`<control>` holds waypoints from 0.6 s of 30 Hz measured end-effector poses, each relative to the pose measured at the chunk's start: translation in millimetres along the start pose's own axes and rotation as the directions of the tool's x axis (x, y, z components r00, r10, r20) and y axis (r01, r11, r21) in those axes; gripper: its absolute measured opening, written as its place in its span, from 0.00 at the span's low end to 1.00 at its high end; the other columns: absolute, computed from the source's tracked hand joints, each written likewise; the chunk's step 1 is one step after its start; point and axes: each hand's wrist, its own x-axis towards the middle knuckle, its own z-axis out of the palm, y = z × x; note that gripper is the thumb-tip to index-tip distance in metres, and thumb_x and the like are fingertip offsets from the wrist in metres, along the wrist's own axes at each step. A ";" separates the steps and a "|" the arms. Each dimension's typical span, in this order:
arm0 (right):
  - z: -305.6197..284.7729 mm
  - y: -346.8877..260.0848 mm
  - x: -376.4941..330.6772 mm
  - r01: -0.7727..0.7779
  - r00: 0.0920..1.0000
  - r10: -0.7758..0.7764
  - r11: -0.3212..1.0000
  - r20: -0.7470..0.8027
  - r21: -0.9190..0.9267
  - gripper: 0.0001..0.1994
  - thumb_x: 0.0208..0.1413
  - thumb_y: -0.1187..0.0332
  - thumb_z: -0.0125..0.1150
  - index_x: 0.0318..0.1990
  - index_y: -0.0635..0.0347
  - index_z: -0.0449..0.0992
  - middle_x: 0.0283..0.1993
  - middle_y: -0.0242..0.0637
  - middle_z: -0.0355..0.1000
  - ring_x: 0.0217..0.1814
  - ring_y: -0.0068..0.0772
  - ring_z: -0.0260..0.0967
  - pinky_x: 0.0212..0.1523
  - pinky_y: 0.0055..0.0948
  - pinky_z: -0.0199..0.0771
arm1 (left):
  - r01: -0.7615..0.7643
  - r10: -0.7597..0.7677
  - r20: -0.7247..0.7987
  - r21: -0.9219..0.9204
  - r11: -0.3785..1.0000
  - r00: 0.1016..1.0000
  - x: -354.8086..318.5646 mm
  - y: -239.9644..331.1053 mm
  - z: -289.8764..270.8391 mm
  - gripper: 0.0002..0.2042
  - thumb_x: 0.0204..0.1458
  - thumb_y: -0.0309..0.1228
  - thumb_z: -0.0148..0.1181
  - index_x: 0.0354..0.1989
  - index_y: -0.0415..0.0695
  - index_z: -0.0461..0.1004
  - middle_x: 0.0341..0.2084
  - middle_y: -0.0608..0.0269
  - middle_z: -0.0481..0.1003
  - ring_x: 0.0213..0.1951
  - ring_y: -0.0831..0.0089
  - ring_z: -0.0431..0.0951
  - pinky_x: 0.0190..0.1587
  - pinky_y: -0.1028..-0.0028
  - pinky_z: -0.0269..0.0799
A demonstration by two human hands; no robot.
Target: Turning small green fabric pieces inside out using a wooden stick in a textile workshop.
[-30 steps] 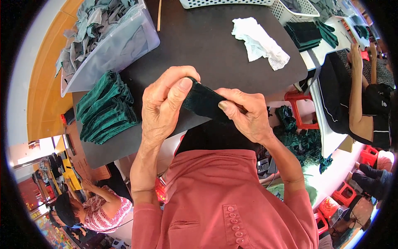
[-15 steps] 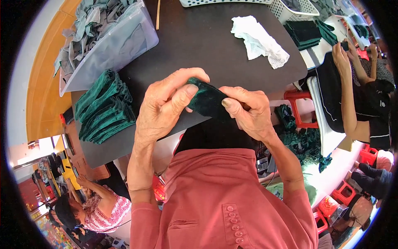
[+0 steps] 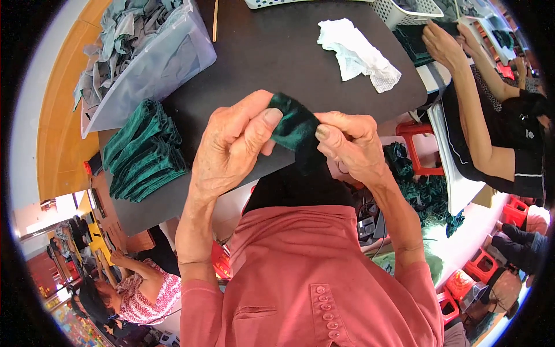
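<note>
A small piece of dark green velvet fabric [image 3: 295, 127] is stretched between my two hands, just above the near edge of the dark table. My left hand [image 3: 231, 144] pinches its left end between thumb and fingers. At the other end, my right hand [image 3: 352, 141] grips the edge with thumb and forefinger. The fabric bows upward in the middle, and a darker part hangs below it. To the left on the table lies a folded stack of green velvet pieces [image 3: 144, 153].
A clear plastic bin [image 3: 167, 75] heaped with grey-green cloth stands at the back left. A crumpled white cloth [image 3: 358, 55] lies on the dark table [image 3: 260, 58]. White baskets [image 3: 404, 17] are at the far edge. At the right, a co-worker's hands [image 3: 448, 46] handle dark cloth beside a red stool [image 3: 417, 147].
The velvet piece has turned and bent between my fingers, showing more of its green face. The co-worker's arms at the right have moved toward the dark cloth stack.
</note>
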 end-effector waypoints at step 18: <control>7.3 2.6 6.0 0.123 0.992 -0.125 0.986 -0.013 -0.113 0.11 0.56 0.70 0.58 0.43 0.68 0.75 0.27 0.31 0.72 0.27 0.14 0.62 0.26 0.17 0.63 | 0.037 -0.033 -0.025 0.157 0.987 0.999 -4.6 -10.9 11.3 0.03 0.50 0.23 0.43 0.31 0.38 0.60 0.16 0.51 0.60 0.19 0.52 0.61 0.24 0.67 0.59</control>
